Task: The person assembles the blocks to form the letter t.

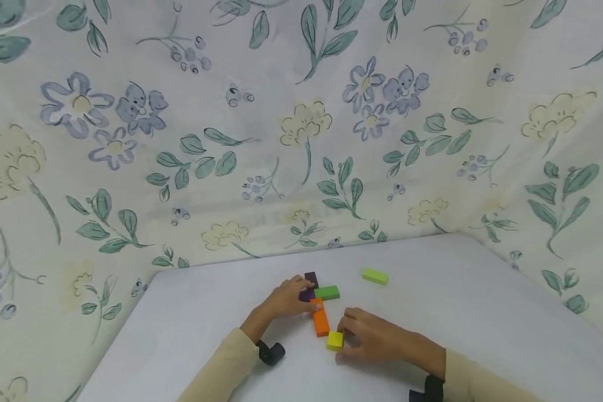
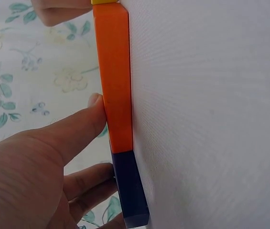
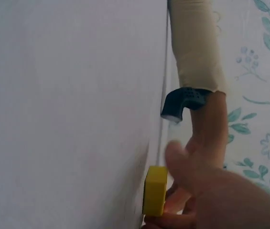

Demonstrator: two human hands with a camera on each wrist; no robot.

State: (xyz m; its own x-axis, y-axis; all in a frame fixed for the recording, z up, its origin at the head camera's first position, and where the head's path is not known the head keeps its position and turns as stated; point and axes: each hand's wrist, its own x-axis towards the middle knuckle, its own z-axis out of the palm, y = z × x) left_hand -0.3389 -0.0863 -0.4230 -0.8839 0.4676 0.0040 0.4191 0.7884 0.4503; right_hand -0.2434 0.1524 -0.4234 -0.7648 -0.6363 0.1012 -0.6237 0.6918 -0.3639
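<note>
My left hand (image 1: 287, 297) lies over a row of coloured blocks. Its thumb touches the long orange block (image 1: 321, 323), while its other fingers reach to the dark purple block (image 2: 131, 188), which meets the orange one end to end. At the orange block's near end is a yellow block (image 1: 335, 340). Beside that yellow block is my right hand (image 1: 377, 338), fingers at its far corner. In the right wrist view, the thumb (image 3: 177, 155) stands apart from the yellow block. A green block (image 1: 327, 292) and a dark brown block (image 1: 311, 278) adjoin the purple one, partly behind my left hand.
A light green block (image 1: 375, 276) lies alone farther back on the white table (image 1: 432, 279). Floral cloth (image 1: 261, 139) hangs behind the table and along its sides. Dark wrist cameras (image 1: 271, 353) sit on both wrists.
</note>
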